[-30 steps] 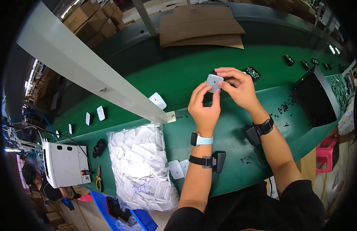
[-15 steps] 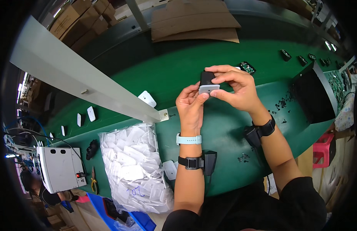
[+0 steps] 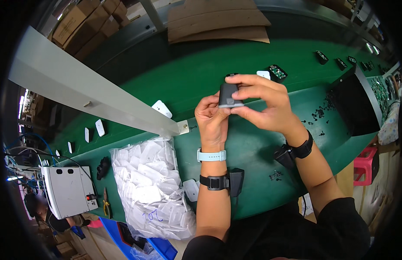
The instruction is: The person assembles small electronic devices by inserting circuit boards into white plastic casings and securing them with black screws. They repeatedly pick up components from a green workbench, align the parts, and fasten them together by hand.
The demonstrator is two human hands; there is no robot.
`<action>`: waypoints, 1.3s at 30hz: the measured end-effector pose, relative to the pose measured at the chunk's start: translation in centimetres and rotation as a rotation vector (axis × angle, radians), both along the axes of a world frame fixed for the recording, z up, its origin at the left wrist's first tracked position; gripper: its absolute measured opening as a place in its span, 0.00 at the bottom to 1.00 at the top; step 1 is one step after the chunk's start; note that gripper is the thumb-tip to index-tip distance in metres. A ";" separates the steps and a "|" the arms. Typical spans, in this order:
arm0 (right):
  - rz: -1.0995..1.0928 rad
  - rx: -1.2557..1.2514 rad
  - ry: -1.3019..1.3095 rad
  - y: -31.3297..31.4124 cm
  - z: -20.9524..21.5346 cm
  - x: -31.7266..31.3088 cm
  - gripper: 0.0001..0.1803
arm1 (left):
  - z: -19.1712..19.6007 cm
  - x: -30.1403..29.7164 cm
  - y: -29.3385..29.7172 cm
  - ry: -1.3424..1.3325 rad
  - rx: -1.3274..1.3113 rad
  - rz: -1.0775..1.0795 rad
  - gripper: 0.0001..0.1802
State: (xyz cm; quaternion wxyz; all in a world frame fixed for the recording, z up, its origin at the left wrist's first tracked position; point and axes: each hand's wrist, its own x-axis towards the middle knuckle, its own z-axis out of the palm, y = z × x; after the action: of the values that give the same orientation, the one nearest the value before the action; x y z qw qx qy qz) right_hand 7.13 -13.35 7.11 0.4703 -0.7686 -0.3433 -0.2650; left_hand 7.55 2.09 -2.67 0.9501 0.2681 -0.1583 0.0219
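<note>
Above the green bench, both my hands hold a black plastic case [image 3: 229, 92] with a light grey cover along its near edge. My left hand [image 3: 211, 113] grips its left side and underside, the thumb at the lower edge. On the right side, my right hand [image 3: 267, 102] has its fingers across the case's upper part and its thumb at the bottom edge. Beyond my hands lie a white cover [image 3: 263, 75] and a black case with a green circuit board [image 3: 278, 73]. A white cover [image 3: 162, 108] lies left of my left hand, beside the grey post.
A clear bag of white covers [image 3: 149, 186] sits left of my left forearm. A slanted grey post [image 3: 92, 86] crosses the left side. Pliers [image 3: 106, 203] lie by a white machine [image 3: 69, 190]. Small black parts [image 3: 320, 113] are scattered near a black bin [image 3: 354, 104] at right.
The case has tilted in my hands, so its black face shows more and the pale cover less. The view has shifted slightly, uncovering more of the white cover beyond my right hand.
</note>
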 end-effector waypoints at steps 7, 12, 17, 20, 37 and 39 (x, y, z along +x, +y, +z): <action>0.033 0.289 0.497 -1.0 -1.8 1.1 0.18 | 0.3 0.4 -0.7 0.115 0.250 0.122 0.16; 0.096 0.385 0.664 -2.1 -2.8 1.7 0.18 | 0.8 0.4 -1.8 0.173 0.408 0.184 0.14; 0.048 0.401 0.728 -1.0 -3.2 2.0 0.19 | 0.6 0.7 -1.5 0.117 0.315 0.214 0.12; 0.032 0.448 0.731 0.1 -3.8 2.3 0.18 | 0.6 0.9 -1.4 0.151 0.280 0.260 0.11; -0.035 -0.325 0.721 5.1 -3.5 12.8 0.20 | 1.7 1.4 -0.8 0.378 0.168 0.847 0.09; -0.060 -0.511 0.711 7.2 -3.8 12.9 0.19 | 1.3 1.4 -0.7 0.341 0.217 0.853 0.08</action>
State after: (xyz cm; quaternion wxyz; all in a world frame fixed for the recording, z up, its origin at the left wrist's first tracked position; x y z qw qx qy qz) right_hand 19.98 -6.12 3.27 0.3459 -0.9133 -0.1922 0.0958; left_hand 8.92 1.38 -1.35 0.8353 0.4065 0.1227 0.3492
